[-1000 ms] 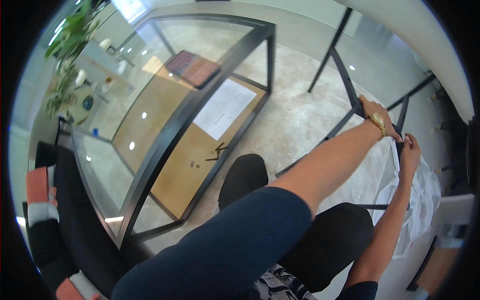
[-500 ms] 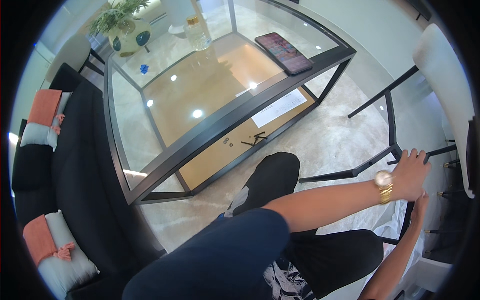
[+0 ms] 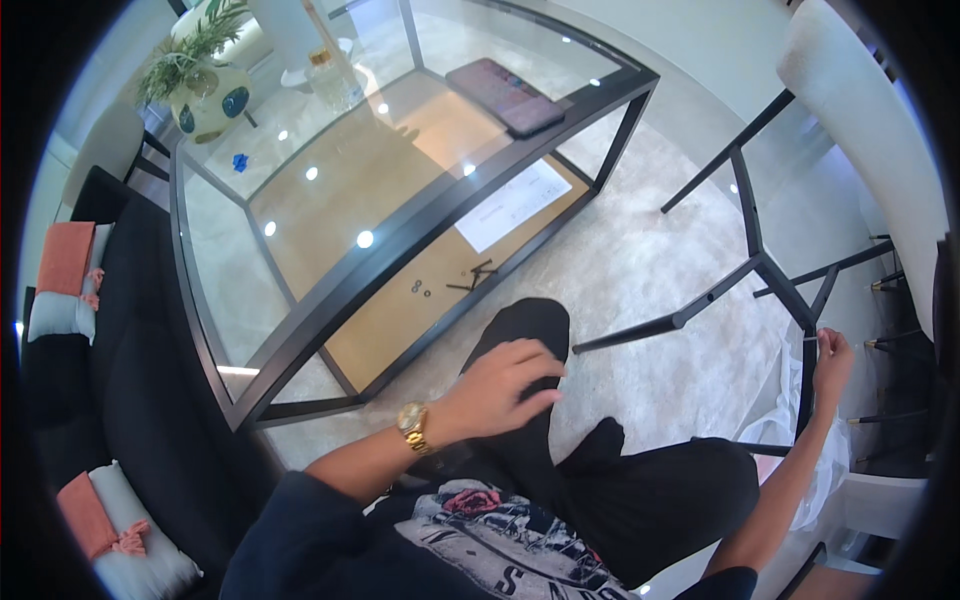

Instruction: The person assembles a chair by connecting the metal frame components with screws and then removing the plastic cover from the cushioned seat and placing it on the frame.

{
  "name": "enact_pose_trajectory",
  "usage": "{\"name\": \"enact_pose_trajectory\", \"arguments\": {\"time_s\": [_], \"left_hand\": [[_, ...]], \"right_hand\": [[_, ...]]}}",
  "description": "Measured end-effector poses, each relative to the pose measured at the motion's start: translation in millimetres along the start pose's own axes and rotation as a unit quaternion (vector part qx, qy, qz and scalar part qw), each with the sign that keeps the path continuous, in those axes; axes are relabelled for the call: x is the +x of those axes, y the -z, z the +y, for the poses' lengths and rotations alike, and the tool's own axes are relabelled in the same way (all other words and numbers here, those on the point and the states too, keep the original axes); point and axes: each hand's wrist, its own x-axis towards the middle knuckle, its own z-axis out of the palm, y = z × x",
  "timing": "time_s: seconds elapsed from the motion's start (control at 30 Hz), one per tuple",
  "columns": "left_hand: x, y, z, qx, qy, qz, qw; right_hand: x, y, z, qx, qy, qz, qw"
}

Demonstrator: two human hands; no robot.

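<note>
My left hand (image 3: 503,392), with a gold watch (image 3: 410,428) at its wrist, hangs over my left knee. Its fingers are slightly curled and spread from the thumb, and nothing shows in it. On the right, my right hand (image 3: 833,362) pinches a short, thin, light-coloured rod (image 3: 811,339) against the black leg frame (image 3: 775,280) of an overturned chair. The rod's exact kind is too small to make out. The chair's pale shell seat (image 3: 860,120) rises beyond, its legs pointing toward me and the table.
A glass-topped table (image 3: 440,195) with a black frame stands ahead, a phone (image 3: 505,97) on top. Several black bolts (image 3: 477,274), small rings (image 3: 421,288) and a paper sheet (image 3: 513,205) lie on its wooden shelf. A dark sofa (image 3: 140,340) is left, clear plastic wrap (image 3: 790,420) right.
My left hand has left the chair frame and swung left to above my knee. My right hand stays at the frame, now in plain sight. The view has shifted slightly.
</note>
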Motion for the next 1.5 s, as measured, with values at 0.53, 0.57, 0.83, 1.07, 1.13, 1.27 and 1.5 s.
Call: {"name": "enact_pose_trajectory", "arguments": {"time_s": [0.53, 0.57, 0.83, 1.07, 1.13, 1.27, 1.5], "left_hand": [[-72, 6, -231, 0.184, 0.291, 0.219, 0.913], [-69, 9, -246, 0.204, 0.295, 0.226, 0.906], [-33, -6, -280, 0.304, 0.240, 0.137, 0.912], [-31, -14, -285, 0.302, 0.237, 0.127, 0.915], [-30, -12, -284, 0.302, 0.233, 0.128, 0.916], [-34, -2, -266, 0.216, 0.286, 0.161, 0.919], [-83, -6, -238, -0.227, 0.383, 0.235, 0.864]], "right_hand": [[-298, -259, 57, 0.236, -0.194, -0.421, 0.854], [-300, -266, 60, 0.217, -0.161, -0.412, 0.870], [-288, -241, 43, -0.014, 0.060, -0.426, 0.903], [-125, -57, -152, 0.086, 0.026, -0.769, 0.633], [-110, -23, -201, 0.015, 0.066, -0.805, 0.589], [-121, -21, -298, 0.032, 0.208, -0.815, 0.540], [-179, -236, -381, 0.171, 0.305, -0.512, 0.784]]}}
